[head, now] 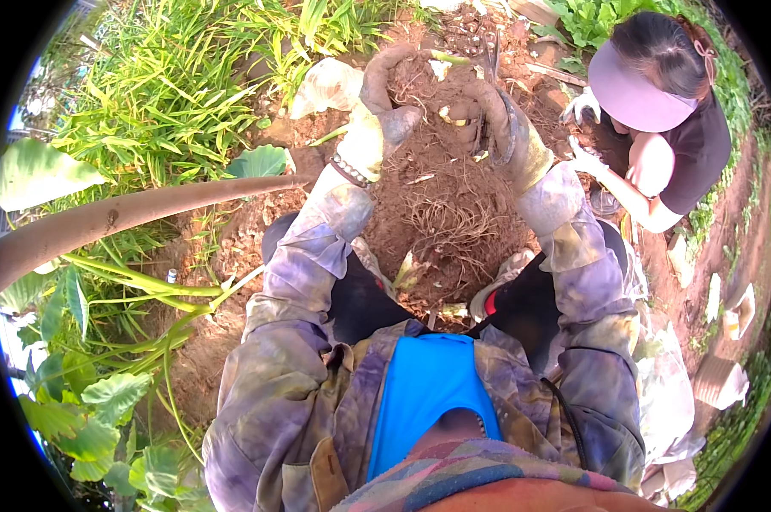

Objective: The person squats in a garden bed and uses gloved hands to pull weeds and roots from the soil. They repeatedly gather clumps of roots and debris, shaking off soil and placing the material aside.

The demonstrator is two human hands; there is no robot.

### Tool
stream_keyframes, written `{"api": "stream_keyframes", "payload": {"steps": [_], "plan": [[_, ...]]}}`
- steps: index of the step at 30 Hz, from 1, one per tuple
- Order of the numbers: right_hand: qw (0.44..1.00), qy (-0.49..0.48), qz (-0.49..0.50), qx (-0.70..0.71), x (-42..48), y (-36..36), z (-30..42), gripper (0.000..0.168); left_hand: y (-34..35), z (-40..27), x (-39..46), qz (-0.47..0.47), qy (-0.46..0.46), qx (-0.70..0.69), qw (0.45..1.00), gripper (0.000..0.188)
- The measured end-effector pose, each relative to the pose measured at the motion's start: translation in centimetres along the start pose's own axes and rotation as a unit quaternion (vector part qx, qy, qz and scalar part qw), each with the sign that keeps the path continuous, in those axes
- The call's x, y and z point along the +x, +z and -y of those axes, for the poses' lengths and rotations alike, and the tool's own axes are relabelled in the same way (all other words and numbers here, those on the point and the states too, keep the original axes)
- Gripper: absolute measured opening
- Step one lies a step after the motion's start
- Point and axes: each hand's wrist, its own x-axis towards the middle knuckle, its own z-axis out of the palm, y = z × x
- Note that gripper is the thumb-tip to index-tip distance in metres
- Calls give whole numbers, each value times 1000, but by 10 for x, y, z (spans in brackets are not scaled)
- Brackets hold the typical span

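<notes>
My left hand [385, 115], in a mud-caked work glove, grips the side of a soil-covered root clump [417, 83]. Fine roots and a cut green stalk [449, 57] show on the clump. On its other side, my right hand [520, 141], gloved and muddy too, holds scissors [493, 54] with the blades pointing away from me. One dark handle loop shows at the palm; how far the blades are apart is hard to tell. Below both hands, a tangle of trimmed roots [452, 224] lies on loose brown soil between my shoes.
A person [667, 121] in a visor crouches close at the right, with white-gloved hands. A long wooden handle [136, 211] slants in from the left. Large-leaved plants [116, 390] stand at lower left. Plastic bags [328, 86] lie beyond my left hand and beside my right hip.
</notes>
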Motion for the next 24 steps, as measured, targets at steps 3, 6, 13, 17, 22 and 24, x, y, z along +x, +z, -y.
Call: {"api": "stream_keyframes", "payload": {"steps": [3,6,13,17,22,24], "plan": [[995,-76,38,-51,7,-12,-12,49,6,-6,-2,106,58,38,992,69],[975,-129,57,-173,-4,-5,15,37,5,-19,-5,162,97,124,974,87],[987,-86,-32,131,-10,10,25,49,10,-10,-13,9,-253,-409,877,71],[995,-29,-73,66,-12,19,28,49,24,-29,-8,20,-338,-292,894,76],[965,-37,-59,-255,-4,-2,20,48,12,-7,-10,-99,-284,-241,923,87],[926,-61,-4,-372,-11,-9,17,55,4,5,-10,-132,-182,11,974,94]]}}
